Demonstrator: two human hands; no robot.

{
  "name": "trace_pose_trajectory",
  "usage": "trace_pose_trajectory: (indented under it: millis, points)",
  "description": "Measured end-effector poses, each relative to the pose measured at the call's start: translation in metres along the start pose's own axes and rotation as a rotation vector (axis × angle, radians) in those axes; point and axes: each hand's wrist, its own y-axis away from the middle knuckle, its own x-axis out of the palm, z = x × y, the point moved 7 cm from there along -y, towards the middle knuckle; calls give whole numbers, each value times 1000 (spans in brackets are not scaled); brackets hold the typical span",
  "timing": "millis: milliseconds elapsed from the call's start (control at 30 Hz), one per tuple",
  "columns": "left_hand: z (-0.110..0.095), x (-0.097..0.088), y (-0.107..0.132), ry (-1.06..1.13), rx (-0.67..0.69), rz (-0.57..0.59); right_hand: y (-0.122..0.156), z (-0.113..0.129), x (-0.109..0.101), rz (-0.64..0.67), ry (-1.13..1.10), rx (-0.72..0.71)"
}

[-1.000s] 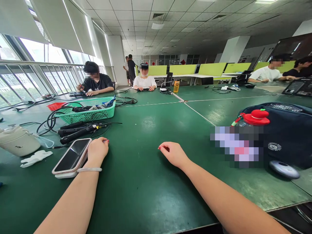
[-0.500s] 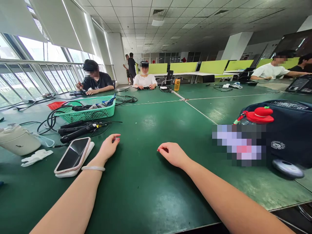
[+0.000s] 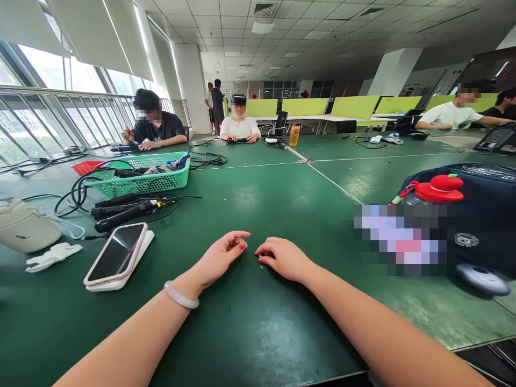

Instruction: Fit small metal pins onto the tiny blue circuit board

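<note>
Left hand [image 3: 226, 253] now nearer right hand [image 3: 284, 260], both half-curled, grip unclear, inside table's near edge [image 3: 338, 375].

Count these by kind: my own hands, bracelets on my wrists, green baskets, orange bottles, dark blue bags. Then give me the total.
Own hands: 2, the left hand and the right hand
Bracelet: 1
Green basket: 1
Orange bottle: 1
Dark blue bag: 1
Total: 6
</note>
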Motion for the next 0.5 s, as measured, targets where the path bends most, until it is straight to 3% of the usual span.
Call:
trace_pose_trajectory:
  millis: [133, 367, 500]
  points:
    - [3, 8, 1, 154, -3, 84, 0, 4, 0, 9, -21, -25]
    - [10, -10, -6, -83, -22, -92, 0, -7, -6, -5, -50, 37]
    - [11, -9, -6, -225, -49, -98, 1, 0, -5, 6, -64, -3]
